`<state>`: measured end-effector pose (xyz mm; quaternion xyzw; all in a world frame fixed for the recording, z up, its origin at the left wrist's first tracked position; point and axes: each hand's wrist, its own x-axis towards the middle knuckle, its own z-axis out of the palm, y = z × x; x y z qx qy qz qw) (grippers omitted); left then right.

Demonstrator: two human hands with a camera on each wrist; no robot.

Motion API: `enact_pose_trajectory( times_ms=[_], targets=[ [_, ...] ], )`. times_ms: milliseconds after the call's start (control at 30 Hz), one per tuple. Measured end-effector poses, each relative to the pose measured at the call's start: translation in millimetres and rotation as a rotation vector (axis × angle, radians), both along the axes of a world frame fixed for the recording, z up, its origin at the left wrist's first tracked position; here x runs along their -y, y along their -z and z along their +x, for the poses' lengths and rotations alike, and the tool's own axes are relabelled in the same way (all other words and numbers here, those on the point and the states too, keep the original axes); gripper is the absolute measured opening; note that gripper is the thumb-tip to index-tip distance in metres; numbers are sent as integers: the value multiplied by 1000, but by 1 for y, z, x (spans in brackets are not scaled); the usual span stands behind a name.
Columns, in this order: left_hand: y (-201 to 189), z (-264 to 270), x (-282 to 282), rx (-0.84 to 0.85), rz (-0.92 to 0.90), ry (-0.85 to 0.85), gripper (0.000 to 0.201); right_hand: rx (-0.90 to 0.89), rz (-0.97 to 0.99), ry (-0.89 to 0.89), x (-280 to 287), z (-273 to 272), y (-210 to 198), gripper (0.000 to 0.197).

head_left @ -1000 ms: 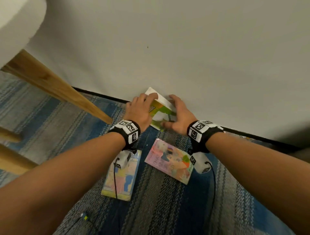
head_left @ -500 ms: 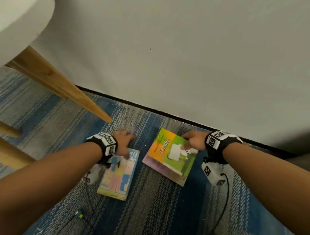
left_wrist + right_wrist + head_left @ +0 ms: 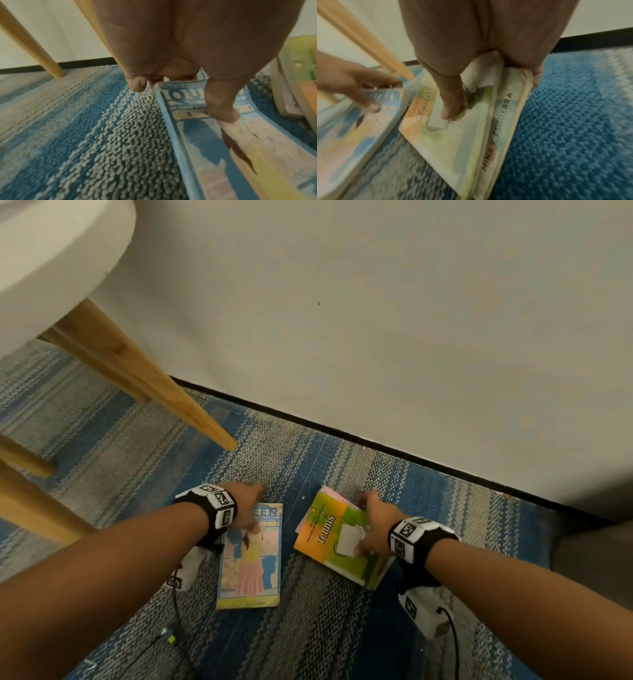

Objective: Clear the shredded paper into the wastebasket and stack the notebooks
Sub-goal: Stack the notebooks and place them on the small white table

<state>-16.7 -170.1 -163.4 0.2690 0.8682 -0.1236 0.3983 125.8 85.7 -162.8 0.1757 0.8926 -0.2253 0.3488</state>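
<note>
- The blue-bordered notebook [image 3: 250,556] lies flat on the striped carpet [image 3: 113,446] at lower centre of the head view, its cover showing a figure in a pink skirt.
- The green-and-orange notebook [image 3: 337,537], printed "Tennis", sits just right of it, apart from it, on top of a pink notebook [image 3: 329,492] whose edge shows at its upper corner.
- The left hand [image 3: 248,510] pinches the top edge of the blue-bordered notebook: thumb on the cover, fingers curled over the far edge.
- The right hand [image 3: 371,527] grips the right side of the two stacked notebooks, thumb pressed on the green cover, fingers wrapped under the edge.
- Half a second ago the left hand sat just off the blue-bordered notebook's upper left corner; now it has closed on the top edge.
- The green-and-orange notebook has stayed on the pink one, and the right hand's thumb has slid further onto the cover.
</note>
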Motion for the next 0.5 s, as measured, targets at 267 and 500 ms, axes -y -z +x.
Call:
enact_pose_trajectory(
  times_ms=[267,500],
  targets=[
    [-3,-14,-5,133,299,-286,31,28,-891,492,-28,-13,-35,36],
    [-1,4,-38,331,656,-983,42,69,-320,125,13,-23,6,46]
  ],
)
